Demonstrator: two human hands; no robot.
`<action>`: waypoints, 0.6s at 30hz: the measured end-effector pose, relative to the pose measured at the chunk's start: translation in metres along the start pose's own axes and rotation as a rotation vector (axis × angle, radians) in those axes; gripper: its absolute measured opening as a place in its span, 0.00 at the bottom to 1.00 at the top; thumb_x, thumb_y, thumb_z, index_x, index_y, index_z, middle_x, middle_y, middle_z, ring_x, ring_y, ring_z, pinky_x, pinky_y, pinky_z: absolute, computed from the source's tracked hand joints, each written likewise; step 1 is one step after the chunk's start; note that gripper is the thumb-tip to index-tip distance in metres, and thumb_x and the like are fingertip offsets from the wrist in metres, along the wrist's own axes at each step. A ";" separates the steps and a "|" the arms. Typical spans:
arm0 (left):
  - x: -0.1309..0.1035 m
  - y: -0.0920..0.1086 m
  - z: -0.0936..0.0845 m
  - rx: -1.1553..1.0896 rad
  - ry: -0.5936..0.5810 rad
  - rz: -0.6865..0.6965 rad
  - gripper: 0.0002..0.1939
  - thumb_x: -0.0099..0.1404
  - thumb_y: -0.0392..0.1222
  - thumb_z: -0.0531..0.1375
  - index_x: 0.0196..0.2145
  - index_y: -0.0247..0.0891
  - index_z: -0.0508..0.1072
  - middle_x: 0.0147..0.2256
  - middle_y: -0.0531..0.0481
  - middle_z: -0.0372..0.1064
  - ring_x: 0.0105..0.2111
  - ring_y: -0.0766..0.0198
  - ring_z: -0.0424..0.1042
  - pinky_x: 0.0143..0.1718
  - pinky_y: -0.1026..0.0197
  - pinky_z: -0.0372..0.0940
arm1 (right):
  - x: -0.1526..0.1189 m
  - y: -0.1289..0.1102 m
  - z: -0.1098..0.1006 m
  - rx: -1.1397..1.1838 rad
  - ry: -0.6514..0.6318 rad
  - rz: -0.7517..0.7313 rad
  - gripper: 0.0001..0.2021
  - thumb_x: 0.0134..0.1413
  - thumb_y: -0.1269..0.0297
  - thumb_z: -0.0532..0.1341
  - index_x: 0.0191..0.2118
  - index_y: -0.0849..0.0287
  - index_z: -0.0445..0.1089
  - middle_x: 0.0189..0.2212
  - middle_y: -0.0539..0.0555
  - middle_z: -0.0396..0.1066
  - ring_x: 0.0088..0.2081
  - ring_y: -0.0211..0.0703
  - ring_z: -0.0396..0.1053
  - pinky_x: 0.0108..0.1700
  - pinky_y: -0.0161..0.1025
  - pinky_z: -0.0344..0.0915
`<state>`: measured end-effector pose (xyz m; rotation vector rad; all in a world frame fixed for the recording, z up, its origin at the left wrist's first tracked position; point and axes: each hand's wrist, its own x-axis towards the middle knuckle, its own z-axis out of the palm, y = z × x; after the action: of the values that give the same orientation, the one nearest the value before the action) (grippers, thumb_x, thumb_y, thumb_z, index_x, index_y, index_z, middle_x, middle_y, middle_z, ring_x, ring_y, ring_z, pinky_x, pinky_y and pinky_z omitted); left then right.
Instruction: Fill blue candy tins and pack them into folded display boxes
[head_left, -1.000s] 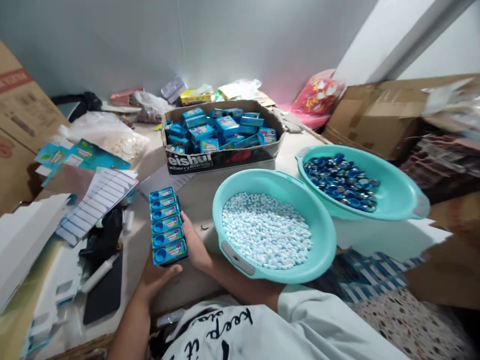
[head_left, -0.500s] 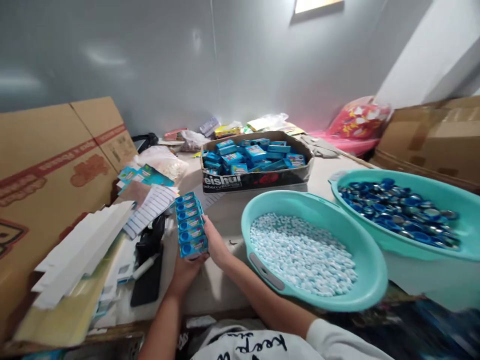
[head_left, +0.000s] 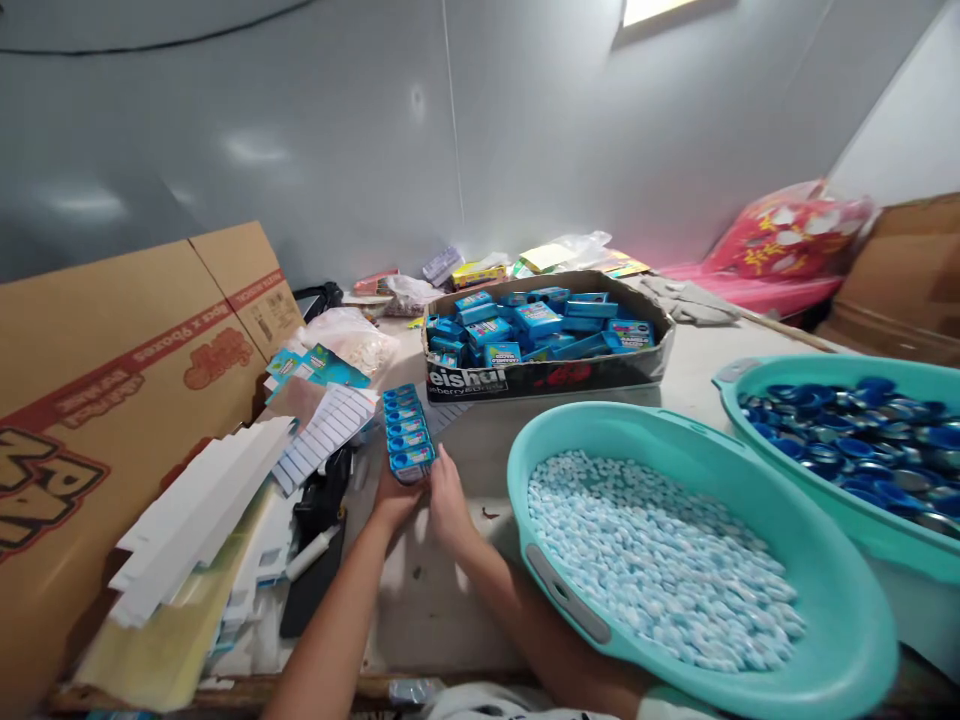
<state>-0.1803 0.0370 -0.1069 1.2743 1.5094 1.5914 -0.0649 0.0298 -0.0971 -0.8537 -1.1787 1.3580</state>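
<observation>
A row of several small blue candy boxes point(head_left: 407, 425), packed side by side, extends away from me above the table. My left hand point(head_left: 396, 497) is closed around its near end from the left and below, with part of the fingers hidden under it. My right hand point(head_left: 451, 500) is at the near right corner of the row, fingers straight and close together, seeming to touch its side. Beyond the row, a low black carton point(head_left: 544, 378) holds many loose blue boxes of the same sort. Right of my hands, a turquoise basin point(head_left: 832, 600) contains pale blue and white candies.
Another turquoise basin point(head_left: 757, 372) at the right holds blue and silver tins. White card strips point(head_left: 202, 510), a lined sheet point(head_left: 326, 430) and a black tape dispenser point(head_left: 324, 500) lie left. A large cardboard box point(head_left: 150, 330) flanks them. Grey gloves point(head_left: 690, 300) lie behind the carton.
The view has shifted, so everything appears further right or lower. The row of boxes is tilted further away, and my right hand has slid back towards its near end.
</observation>
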 end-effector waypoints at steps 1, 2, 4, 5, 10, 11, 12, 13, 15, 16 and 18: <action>0.009 0.000 0.001 0.015 -0.003 -0.005 0.41 0.43 0.52 0.75 0.53 0.40 0.67 0.47 0.40 0.77 0.44 0.49 0.79 0.50 0.45 0.74 | -0.017 -0.003 -0.008 -0.033 -0.004 0.004 0.41 0.60 0.32 0.56 0.66 0.59 0.66 0.72 0.65 0.53 0.74 0.60 0.45 0.73 0.63 0.39; 0.019 0.000 0.001 0.029 -0.012 -0.009 0.39 0.44 0.52 0.75 0.51 0.40 0.67 0.46 0.42 0.78 0.42 0.51 0.79 0.49 0.45 0.75 | -0.036 -0.007 -0.019 -0.053 -0.033 0.003 0.36 0.59 0.36 0.60 0.63 0.57 0.69 0.71 0.64 0.56 0.73 0.60 0.49 0.73 0.62 0.43; 0.041 0.001 -0.001 0.062 -0.023 -0.015 0.37 0.43 0.50 0.75 0.49 0.40 0.69 0.43 0.44 0.78 0.40 0.53 0.79 0.47 0.47 0.75 | -0.073 -0.017 -0.043 -0.175 -0.327 -0.096 0.21 0.66 0.47 0.59 0.58 0.51 0.75 0.65 0.59 0.67 0.67 0.52 0.63 0.70 0.54 0.57; 0.051 0.002 -0.002 0.081 -0.027 -0.017 0.37 0.41 0.49 0.76 0.48 0.39 0.70 0.42 0.44 0.79 0.40 0.53 0.79 0.46 0.47 0.75 | -0.088 -0.023 -0.056 -0.246 -0.521 -0.194 0.17 0.69 0.53 0.57 0.55 0.49 0.76 0.60 0.58 0.73 0.62 0.48 0.69 0.65 0.49 0.64; 0.099 0.006 -0.002 0.209 -0.011 -0.017 0.33 0.39 0.45 0.77 0.43 0.37 0.72 0.42 0.41 0.79 0.42 0.51 0.80 0.48 0.49 0.75 | -0.110 -0.035 -0.094 -0.358 -0.470 -0.365 0.11 0.68 0.62 0.58 0.44 0.51 0.79 0.45 0.56 0.80 0.49 0.46 0.78 0.54 0.40 0.73; 0.107 0.007 0.000 0.244 -0.001 -0.013 0.33 0.40 0.44 0.77 0.43 0.37 0.72 0.43 0.39 0.79 0.43 0.50 0.80 0.48 0.49 0.75 | -0.107 -0.033 -0.094 -0.351 -0.410 -0.350 0.10 0.67 0.62 0.58 0.44 0.51 0.79 0.44 0.55 0.80 0.48 0.46 0.78 0.54 0.40 0.73; 0.114 0.008 0.003 0.281 0.008 -0.010 0.32 0.42 0.44 0.77 0.44 0.36 0.72 0.43 0.38 0.79 0.43 0.50 0.80 0.48 0.49 0.75 | -0.104 -0.030 -0.093 -0.338 -0.367 -0.338 0.10 0.67 0.62 0.59 0.44 0.51 0.78 0.44 0.54 0.80 0.48 0.46 0.78 0.53 0.40 0.74; 0.120 0.008 0.005 0.322 0.018 -0.007 0.32 0.43 0.44 0.76 0.45 0.36 0.72 0.43 0.38 0.79 0.43 0.49 0.80 0.48 0.49 0.75 | -0.102 -0.027 -0.090 -0.321 -0.327 -0.331 0.09 0.66 0.63 0.59 0.44 0.50 0.78 0.43 0.54 0.80 0.47 0.46 0.78 0.53 0.39 0.74; 0.131 0.009 0.010 0.411 0.040 0.005 0.35 0.46 0.42 0.75 0.51 0.35 0.71 0.44 0.37 0.79 0.44 0.48 0.80 0.49 0.48 0.75 | -0.099 -0.020 -0.084 -0.296 -0.267 -0.321 0.08 0.65 0.64 0.60 0.43 0.50 0.77 0.42 0.53 0.80 0.46 0.45 0.79 0.52 0.38 0.74; 0.136 0.010 0.012 0.458 0.054 0.016 0.38 0.47 0.41 0.75 0.54 0.35 0.69 0.45 0.36 0.78 0.45 0.48 0.79 0.51 0.47 0.74 | -0.100 -0.017 -0.082 -0.288 -0.246 -0.316 0.08 0.64 0.65 0.60 0.42 0.50 0.77 0.42 0.52 0.80 0.46 0.45 0.79 0.52 0.37 0.74; 0.142 0.014 0.017 0.562 0.096 0.063 0.44 0.49 0.39 0.73 0.62 0.36 0.63 0.52 0.33 0.74 0.54 0.45 0.75 0.58 0.43 0.69 | -0.102 -0.013 -0.079 -0.277 -0.231 -0.309 0.08 0.63 0.67 0.60 0.41 0.50 0.76 0.41 0.51 0.80 0.45 0.43 0.79 0.51 0.35 0.74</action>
<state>-0.2136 0.1690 -0.0618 1.5649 2.0899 1.3213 0.0288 -0.0570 -0.1172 -0.6813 -1.6339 1.0733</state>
